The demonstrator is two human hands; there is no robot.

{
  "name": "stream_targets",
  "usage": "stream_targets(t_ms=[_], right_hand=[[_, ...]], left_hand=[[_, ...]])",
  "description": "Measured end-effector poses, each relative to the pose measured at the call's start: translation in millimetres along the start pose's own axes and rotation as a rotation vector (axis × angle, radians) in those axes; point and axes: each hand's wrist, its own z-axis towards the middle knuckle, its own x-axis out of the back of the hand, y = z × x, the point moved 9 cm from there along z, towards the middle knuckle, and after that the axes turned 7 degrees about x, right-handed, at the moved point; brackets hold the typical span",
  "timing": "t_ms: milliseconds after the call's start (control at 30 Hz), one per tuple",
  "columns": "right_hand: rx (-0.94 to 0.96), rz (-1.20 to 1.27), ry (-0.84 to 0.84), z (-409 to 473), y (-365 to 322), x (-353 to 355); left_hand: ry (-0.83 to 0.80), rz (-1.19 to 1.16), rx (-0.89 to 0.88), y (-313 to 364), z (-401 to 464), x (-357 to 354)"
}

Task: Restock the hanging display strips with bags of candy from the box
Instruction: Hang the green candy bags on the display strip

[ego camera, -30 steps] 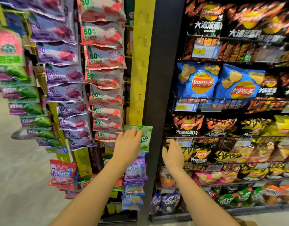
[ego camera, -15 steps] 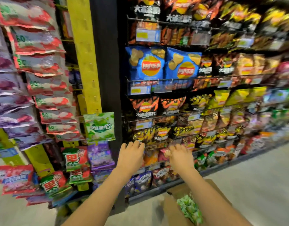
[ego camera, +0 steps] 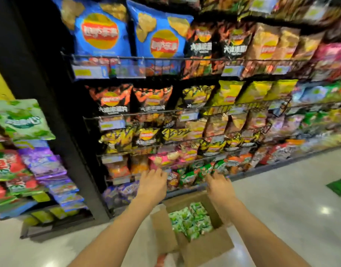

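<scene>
An open cardboard box [ego camera: 208, 245] stands on the floor below my arms, holding several green candy bags [ego camera: 190, 220]. A green candy bag [ego camera: 23, 120] hangs on the yellow display strip [ego camera: 0, 83] at the far left, above purple and red bags. My left hand [ego camera: 152, 183] and my right hand [ego camera: 219, 185] both hover above the box's far edge, fingers relaxed and holding nothing.
Black wire shelves [ego camera: 165, 110] packed with chip bags fill the wall ahead. A black upright post [ego camera: 50, 112] separates them from the hanging strips. Pale shiny floor [ego camera: 290, 209] stretches to the right, with a green floor marker [ego camera: 339, 186].
The view has swung right and down, away from the strips. My left hand let go of the hung green bag. Both hands dropped toward the box, which has come into view.
</scene>
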Motion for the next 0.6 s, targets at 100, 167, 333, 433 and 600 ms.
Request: stream_targets(t_ms=[100,167,333,433,600], right_hand=[[0.024,0.013,-0.046,1,41,-24],[0.029,0.039,-0.08,3,62,-38],[0.013,0.102,-0.139,13,98,-75],[0.002,0.148,-0.206,25,109,-97],[-0.004,0.185,-0.266,52,119,-130]], left_hand=[[-0.082,-0.021,0.024,39,10,-26],[-0.108,-0.033,0.027,61,17,-36],[-0.162,-0.008,0.035,97,38,-62],[-0.224,-0.01,0.056,109,51,-82],[-0.313,-0.026,0.068,116,80,-123]])
